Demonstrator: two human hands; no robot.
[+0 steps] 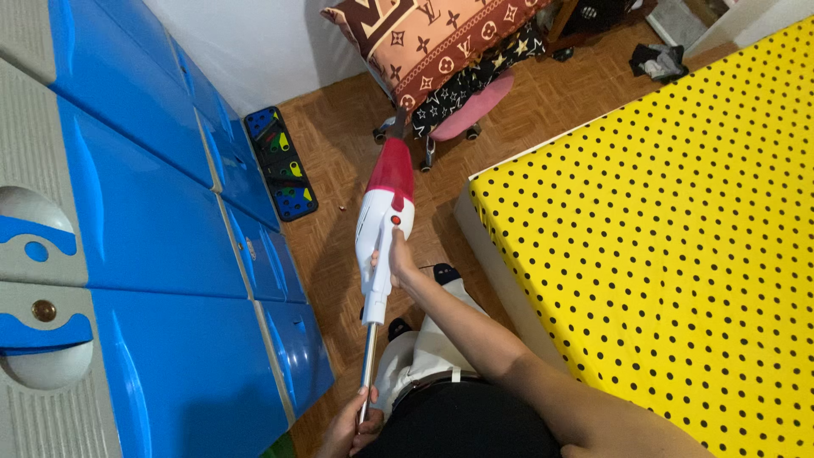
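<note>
I hold a white and red stick vacuum cleaner (388,195), its body pointing away from me toward the wooden floor (339,170). My right hand (397,261) grips the white handle just below the red button. My left hand (352,428) is closed around the metal tube (368,360) at the near end, low in the view. The vacuum's far end is hidden under a pink chair.
Blue and grey plastic drawers (144,220) fill the left side. A bed with a yellow black-dotted sheet (678,229) takes up the right. A pink wheeled chair (475,106) piled with patterned cushions (424,38) stands ahead. A dark board with coloured patches (281,163) leans by the drawers.
</note>
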